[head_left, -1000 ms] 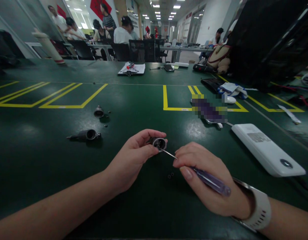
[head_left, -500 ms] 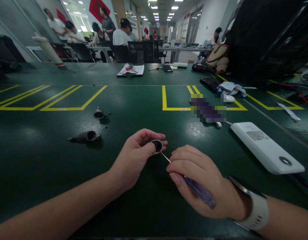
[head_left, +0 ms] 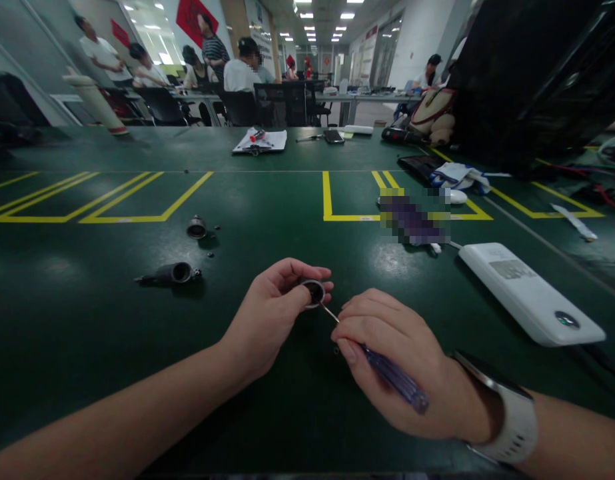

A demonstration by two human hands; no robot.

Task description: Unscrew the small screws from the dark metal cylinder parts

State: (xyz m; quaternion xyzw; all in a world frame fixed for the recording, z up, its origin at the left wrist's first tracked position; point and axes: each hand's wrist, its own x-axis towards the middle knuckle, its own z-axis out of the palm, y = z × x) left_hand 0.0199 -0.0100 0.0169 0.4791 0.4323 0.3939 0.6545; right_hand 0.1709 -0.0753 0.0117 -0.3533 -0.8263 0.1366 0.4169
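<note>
Between the thumb and fingers of my left hand [head_left: 270, 310] is a small round metal ring-shaped part [head_left: 314, 292], its dark hollow facing me. My right hand [head_left: 392, 360] is wrapped round a screwdriver [head_left: 394, 380] with a clear purplish handle. The thin shaft reaches the lower right rim of the round part; whether its tip is inside a screw cannot be made out. Further left on the table lie a dark cylindrical housing [head_left: 174, 273] with a pointed end and a small cup-shaped metal piece [head_left: 196, 228]. Tiny dark bits [head_left: 210, 254] lie near them.
A white power bank [head_left: 530, 293] lies to the right, cabled to a blurred purple phone-like object [head_left: 412, 220]. Yellow tape [head_left: 324, 197] marks the green table [head_left: 112, 320]. A clipboard with paper [head_left: 260, 141] and a black bag [head_left: 527, 87] are farther back. People sit and stand beyond.
Both hands keep their places, with the screwdriver still at the round part's rim. The whole view has shifted very slightly.
</note>
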